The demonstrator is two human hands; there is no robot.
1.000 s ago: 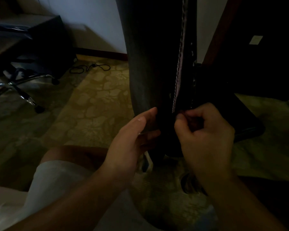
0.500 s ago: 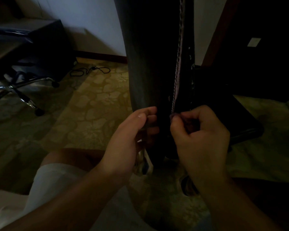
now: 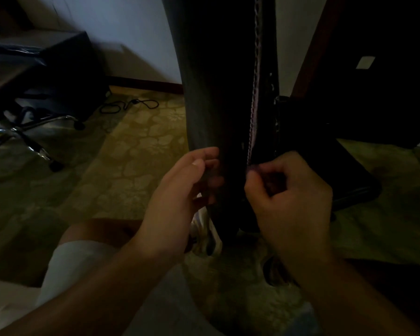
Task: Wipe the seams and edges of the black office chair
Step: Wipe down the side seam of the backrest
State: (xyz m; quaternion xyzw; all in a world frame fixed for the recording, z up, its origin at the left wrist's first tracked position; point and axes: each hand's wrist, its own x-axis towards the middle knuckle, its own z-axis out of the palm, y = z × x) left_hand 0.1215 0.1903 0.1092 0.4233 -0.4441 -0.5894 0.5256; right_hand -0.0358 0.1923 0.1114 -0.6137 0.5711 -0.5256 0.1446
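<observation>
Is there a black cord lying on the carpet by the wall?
Yes, a looped black cord lies on the patterned carpet near the baseboard, left of the black office chair.

Dim and murky — the wall (image 3: pixel 136 32) glows palest, the right side sinks into black, edges bow outward.

Black office chair (image 3: pixel 211 93) back: matt cloth w/ stitched seam; other chair's legs (image 3: pixel 34 132) shiny metal; carpet (image 3: pixel 136 151) patterned pile.
</observation>
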